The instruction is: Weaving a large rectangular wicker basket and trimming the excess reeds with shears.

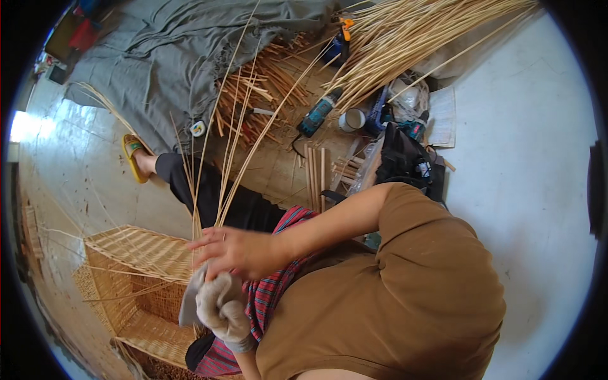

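A sheaf of long thin wicker rods (235, 152) fans upward from between my hands. My right hand (237, 252) is bare, a ring on one finger. Its fingers are apart, slightly blurred, and lie over the lower part of the rods. Just below it, my left hand (223, 309) wears a pale fabric glove with its fingers curled around the rods' lower ends. The exact grip is partly hidden. A flat grey piece (190, 299) shows beside the glove; its kind is unclear. Left of my hands lies a large woven wicker basket (130, 244), partly behind them.
My leg with a yellow slipper (132, 158) stretches across the floor. Beyond lie a grey cloth (152, 69), cut reddish sticks (253, 101), a bundle of pale rods (418, 38), a blue-black power tool (318, 114), a cup (351, 120) and a black bag (405, 161).
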The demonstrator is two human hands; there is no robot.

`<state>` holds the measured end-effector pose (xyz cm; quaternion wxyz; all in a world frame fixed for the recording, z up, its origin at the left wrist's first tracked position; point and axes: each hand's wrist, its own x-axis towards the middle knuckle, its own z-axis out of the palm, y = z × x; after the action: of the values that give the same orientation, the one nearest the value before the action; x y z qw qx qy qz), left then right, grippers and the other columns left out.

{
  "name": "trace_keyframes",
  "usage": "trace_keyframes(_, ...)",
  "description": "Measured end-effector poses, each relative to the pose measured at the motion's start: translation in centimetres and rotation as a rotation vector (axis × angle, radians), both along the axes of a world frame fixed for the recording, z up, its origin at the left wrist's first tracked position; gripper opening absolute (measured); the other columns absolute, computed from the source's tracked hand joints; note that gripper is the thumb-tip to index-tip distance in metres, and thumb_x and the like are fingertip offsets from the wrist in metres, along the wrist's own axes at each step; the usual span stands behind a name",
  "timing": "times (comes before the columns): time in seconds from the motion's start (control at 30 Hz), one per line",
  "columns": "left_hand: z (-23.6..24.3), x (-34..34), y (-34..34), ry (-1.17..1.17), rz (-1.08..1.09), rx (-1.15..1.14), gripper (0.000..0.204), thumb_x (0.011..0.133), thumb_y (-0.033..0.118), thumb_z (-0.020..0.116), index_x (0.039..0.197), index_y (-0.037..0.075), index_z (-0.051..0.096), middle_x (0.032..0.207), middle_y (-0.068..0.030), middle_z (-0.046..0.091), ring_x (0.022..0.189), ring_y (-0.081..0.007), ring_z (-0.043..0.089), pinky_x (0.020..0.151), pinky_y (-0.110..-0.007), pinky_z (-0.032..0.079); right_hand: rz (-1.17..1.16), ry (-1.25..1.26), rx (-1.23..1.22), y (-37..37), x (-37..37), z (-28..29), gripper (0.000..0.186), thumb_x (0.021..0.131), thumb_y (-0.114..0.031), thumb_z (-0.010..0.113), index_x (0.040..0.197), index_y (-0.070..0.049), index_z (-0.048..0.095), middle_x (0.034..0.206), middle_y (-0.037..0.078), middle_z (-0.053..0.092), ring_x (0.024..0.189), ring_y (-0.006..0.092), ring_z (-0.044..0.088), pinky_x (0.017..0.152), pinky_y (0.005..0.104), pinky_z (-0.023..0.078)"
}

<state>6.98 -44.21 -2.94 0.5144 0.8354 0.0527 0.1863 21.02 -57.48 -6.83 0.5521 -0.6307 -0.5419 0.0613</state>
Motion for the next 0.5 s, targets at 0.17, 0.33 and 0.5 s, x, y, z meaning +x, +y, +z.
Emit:
trace_keyframes(0.17, 2.0, 4.0, 0.7, 0.034, 0.066, -0.305, 0.046, 0.098, 0.032, 0.058, 0.125, -0.004, 0.053, 0.112, -0.0123, 0.062, 0.092, -0.0186, 0.061, 0.080, -0.032, 0.053, -0.679, 0.732, 0.097, -11.7, 7.7, -2.6, 0.013, 0.097, -0.010, 0.054, 0.107, -0.007, 0.061, 0.097, 0.007, 0.065, 0.089, 0.0202, 0.062, 0.083, 0.0339, 0.050)
trace_keyframes(0.33, -2.2, -1.3, 6.4, 0.168, 0.635, -0.332, 0.020, 0.100, 0.013, 0.055, 0.114, 0.001, 0.061, 0.097, -0.0046, 0.063, 0.077, -0.0106, 0.057, 0.070, -0.026, 0.051, -1.492, 0.167, -0.444, -21.8, 15.5, -12.0, 0.061, 0.098, -0.042, 0.049, 0.134, 0.007, 0.047, 0.131, 0.030, 0.053, 0.123, 0.0415, 0.052, 0.103, 0.0423, 0.040)
trace_keyframes(0.5, -6.5, -2.8, 10.6, 0.064, 0.897, -0.549, 0.020, 0.099, 0.017, 0.058, 0.114, 0.004, 0.061, 0.093, -0.0031, 0.061, 0.076, -0.0109, 0.057, 0.066, -0.025, 0.051, -0.959, 0.035, -1.165, -32.3, 16.8, -20.5, 0.079, 0.085, -0.047, 0.068, 0.148, -0.012, 0.036, 0.138, 0.026, 0.049, 0.126, 0.0425, 0.048, 0.104, 0.0463, 0.041)
